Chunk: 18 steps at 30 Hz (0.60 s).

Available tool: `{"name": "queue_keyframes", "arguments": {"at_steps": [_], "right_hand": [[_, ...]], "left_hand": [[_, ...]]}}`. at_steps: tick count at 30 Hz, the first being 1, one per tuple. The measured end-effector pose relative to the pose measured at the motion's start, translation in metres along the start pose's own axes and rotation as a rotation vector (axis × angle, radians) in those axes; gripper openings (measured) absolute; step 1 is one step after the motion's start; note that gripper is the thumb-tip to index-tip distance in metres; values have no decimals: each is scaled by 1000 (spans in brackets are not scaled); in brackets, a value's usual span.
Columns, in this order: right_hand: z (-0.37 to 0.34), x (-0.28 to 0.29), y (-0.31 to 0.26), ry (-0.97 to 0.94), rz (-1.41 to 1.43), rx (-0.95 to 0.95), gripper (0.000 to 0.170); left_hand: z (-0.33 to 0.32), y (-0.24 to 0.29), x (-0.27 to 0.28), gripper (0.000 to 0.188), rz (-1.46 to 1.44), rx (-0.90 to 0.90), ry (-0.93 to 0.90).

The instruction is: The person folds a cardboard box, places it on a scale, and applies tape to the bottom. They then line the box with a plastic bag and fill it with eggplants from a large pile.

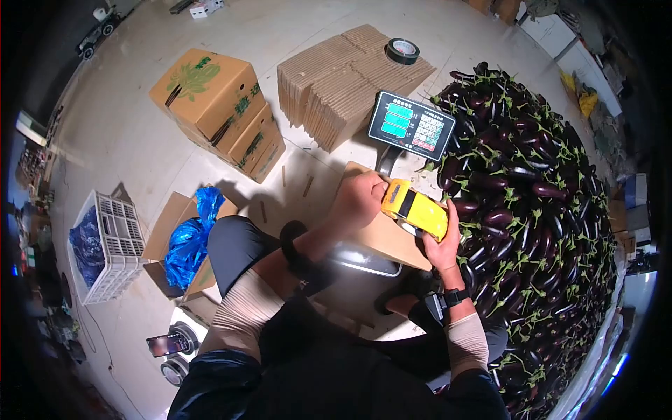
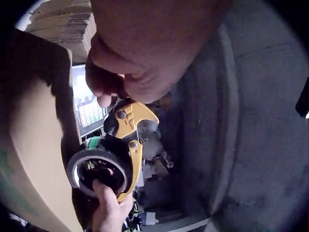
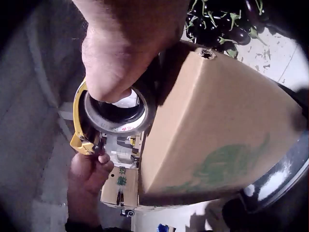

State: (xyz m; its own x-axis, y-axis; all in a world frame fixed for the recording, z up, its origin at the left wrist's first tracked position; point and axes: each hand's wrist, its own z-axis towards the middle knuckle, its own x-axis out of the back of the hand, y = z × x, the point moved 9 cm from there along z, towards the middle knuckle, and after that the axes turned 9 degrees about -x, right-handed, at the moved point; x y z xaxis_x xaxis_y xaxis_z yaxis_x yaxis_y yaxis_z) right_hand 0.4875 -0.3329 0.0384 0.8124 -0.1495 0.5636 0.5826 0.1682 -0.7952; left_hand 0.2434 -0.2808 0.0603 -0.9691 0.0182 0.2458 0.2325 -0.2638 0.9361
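A yellow tape dispenser [image 1: 418, 212] with a wide roll of tape [image 2: 100, 169] in it is held over a cardboard box [image 1: 381, 234]. My right hand [image 1: 442, 241] grips the dispenser, its thumb inside the roll's core in the left wrist view. At the dispenser's front end, the curled fingers of my left hand [image 1: 360, 199] pinch the tape at the cutter; its end is hidden by the fingers. The box carries a green print [image 3: 231, 162] and stands on the weighing scale's metal platform [image 1: 360, 257], right beside the dispenser.
The scale's lit display [image 1: 411, 124] rises behind the box. A large heap of eggplants [image 1: 532, 189] spreads at the right. Flattened cartons [image 1: 336, 77] carry a tape roll [image 1: 402, 50]. Packed boxes [image 1: 210, 98], a white crate [image 1: 119, 238] and a blue plastic bag [image 1: 185, 248] are left.
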Motion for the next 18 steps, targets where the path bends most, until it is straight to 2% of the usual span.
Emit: {"name": "queue_keyframes", "arguments": {"at_steps": [1, 2, 4, 6, 7, 8, 9, 12, 14, 15, 18], "right_hand": [[-1, 0, 12, 14, 78, -95, 71], [1, 1, 9, 46, 69, -19, 62], [-2, 1, 11, 45, 76, -28, 58], [-5, 3, 12, 74, 68, -30, 53], [-6, 2, 18, 80, 77, -39, 56], [-6, -1, 19, 62, 69, -51, 56], [-6, -3, 18, 44, 60, -60, 57], [-3, -8, 2, 21, -82, 4, 59], [0, -10, -14, -8, -120, 35, 60], [1, -12, -21, -35, -166, 55, 62], [3, -15, -34, -48, -232, 75, 63]], "left_hand": [[0, 16, 7, 18, 158, -143, 65], [-2, 17, 10, 18, 160, -139, 62], [-3, 25, 31, 19, 266, -228, 90], [-1, 13, 73, 20, 535, -221, 196], [2, 12, 104, 19, 376, 53, 145], [0, -13, 134, 20, 178, 248, 201], [-2, -41, 154, 18, -25, 204, 256], [-13, -95, 157, 19, -66, 226, 244], [-32, -160, 138, 20, -139, 515, 117], [-37, -168, 134, 20, -142, 512, 120], [-57, -179, 128, 23, -175, 501, 296]]}}
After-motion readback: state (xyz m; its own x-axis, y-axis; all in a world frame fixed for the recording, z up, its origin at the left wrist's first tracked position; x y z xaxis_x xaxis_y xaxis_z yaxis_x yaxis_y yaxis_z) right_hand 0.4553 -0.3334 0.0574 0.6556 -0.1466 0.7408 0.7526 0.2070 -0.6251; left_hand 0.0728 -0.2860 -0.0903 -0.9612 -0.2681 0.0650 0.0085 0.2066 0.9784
